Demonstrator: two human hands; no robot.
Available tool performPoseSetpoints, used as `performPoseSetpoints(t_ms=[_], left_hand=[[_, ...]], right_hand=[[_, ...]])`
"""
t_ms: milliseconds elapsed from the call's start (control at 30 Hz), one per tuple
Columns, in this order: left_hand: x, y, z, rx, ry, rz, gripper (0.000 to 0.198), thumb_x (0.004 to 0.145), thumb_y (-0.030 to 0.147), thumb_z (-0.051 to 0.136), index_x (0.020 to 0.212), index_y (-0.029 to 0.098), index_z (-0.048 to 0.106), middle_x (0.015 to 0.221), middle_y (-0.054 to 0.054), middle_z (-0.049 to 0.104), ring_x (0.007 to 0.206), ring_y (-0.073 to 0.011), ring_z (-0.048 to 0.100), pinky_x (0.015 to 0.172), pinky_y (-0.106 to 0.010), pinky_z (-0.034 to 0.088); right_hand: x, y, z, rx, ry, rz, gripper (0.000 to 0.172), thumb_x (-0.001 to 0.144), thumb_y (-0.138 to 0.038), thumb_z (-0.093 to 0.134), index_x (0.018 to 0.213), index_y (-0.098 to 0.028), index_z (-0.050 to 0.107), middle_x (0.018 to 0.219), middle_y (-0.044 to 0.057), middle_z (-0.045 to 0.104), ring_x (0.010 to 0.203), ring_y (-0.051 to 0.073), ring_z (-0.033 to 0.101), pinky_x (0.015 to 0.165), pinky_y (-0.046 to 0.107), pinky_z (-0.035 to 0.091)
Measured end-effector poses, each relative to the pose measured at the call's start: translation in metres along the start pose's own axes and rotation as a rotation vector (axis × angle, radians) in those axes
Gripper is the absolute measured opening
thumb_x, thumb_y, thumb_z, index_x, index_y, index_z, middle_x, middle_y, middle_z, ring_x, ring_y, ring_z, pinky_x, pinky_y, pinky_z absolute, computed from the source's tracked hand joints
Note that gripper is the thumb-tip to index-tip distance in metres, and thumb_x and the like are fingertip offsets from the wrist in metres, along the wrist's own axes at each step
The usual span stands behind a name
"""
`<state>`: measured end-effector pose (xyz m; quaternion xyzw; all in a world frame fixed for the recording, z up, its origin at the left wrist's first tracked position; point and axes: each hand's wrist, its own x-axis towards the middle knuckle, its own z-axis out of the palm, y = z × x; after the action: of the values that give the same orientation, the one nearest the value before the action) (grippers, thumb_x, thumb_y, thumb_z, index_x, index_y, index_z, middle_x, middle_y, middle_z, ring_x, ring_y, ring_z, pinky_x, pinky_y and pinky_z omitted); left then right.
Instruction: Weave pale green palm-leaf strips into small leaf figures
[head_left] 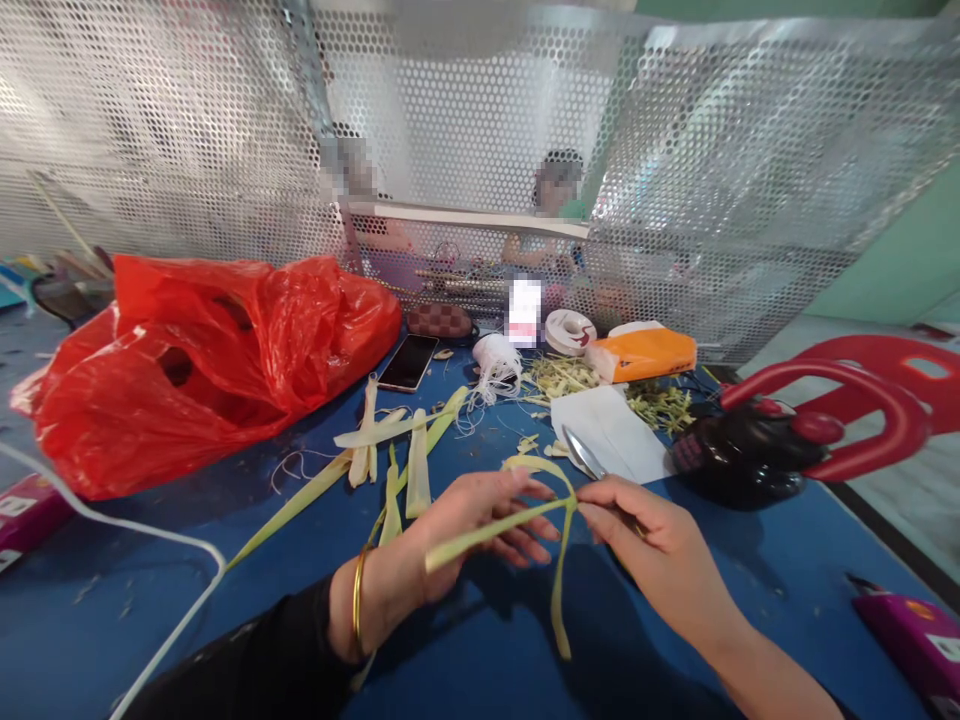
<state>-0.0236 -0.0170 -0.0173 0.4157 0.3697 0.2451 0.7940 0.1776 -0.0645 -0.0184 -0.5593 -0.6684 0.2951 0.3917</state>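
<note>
My right hand [645,540] is closed, its thumb and index finger pinching the knot-like middle of a pale green leaf strip [495,532]. A silver blade [583,452], probably of scissors, points away from under the same hand; its handle is mostly hidden in the palm. My left hand [480,520] lies palm up beside the knot, fingers stretched and apart. One end of the strip crosses over its palm, another part curls in a loop near the thumb, and a third end hangs down between the hands. A gold bangle [358,605] circles the left wrist.
Leaf pieces [418,470] lie left of centre on the blue table [300,560]. Behind are a red plastic bag [225,350], phone [409,362], white thread [496,365], tape roll [570,332], orange tissue pack [645,352] and white paper [611,430]. A black jug [739,460] stands right.
</note>
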Motion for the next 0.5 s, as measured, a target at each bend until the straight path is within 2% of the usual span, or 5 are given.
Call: performPoseSetpoints(t_ms=[133,233,333,433,500], left_hand=[[0.005,-0.008,0.005,0.139,0.003,0.027,0.044,0.068,0.034,0.074,0.104,0.011,0.066,0.078,-0.006,0.07,0.072,-0.0163,0.066,0.064,-0.024,0.047],[0.007,-0.015,0.009,0.196,0.035,0.13,0.039,0.071,0.03,0.07,0.105,0.011,0.067,0.075,-0.005,0.07,0.071,-0.0129,0.064,0.062,-0.021,0.045],[0.007,-0.019,0.012,0.164,0.027,0.086,0.041,0.074,0.032,0.065,0.11,0.013,0.065,0.079,-0.006,0.071,0.067,-0.0132,0.064,0.051,-0.019,0.043],[0.005,-0.019,0.012,0.155,0.113,0.048,0.034,0.076,0.031,0.062,0.103,0.012,0.067,0.077,-0.006,0.072,0.063,-0.0119,0.063,0.041,-0.016,0.034],[0.004,-0.018,0.011,0.134,0.136,0.053,0.029,0.076,0.03,0.061,0.099,0.013,0.069,0.078,-0.006,0.072,0.064,-0.0114,0.063,0.04,-0.015,0.032]], right_hand=[[-0.002,0.001,0.005,-0.073,-0.049,-0.103,0.016,0.09,-0.028,0.053,0.081,-0.022,0.065,0.071,-0.001,0.06,0.065,0.014,0.056,0.06,0.024,0.043],[-0.005,0.005,0.011,-0.101,-0.066,-0.116,0.016,0.092,-0.027,0.052,0.084,-0.022,0.065,0.074,0.0,0.061,0.068,0.015,0.058,0.063,0.025,0.045],[-0.007,0.009,0.017,-0.058,-0.095,-0.086,0.012,0.091,-0.027,0.052,0.09,-0.021,0.062,0.08,0.002,0.065,0.072,0.016,0.062,0.066,0.026,0.048],[-0.008,0.011,0.018,0.017,-0.082,-0.013,0.015,0.09,-0.031,0.054,0.102,-0.022,0.057,0.086,0.002,0.067,0.075,0.016,0.065,0.068,0.025,0.051],[-0.007,0.01,0.016,0.011,-0.048,0.02,0.015,0.09,-0.034,0.054,0.099,-0.022,0.058,0.079,0.0,0.066,0.069,0.015,0.062,0.063,0.024,0.049]])
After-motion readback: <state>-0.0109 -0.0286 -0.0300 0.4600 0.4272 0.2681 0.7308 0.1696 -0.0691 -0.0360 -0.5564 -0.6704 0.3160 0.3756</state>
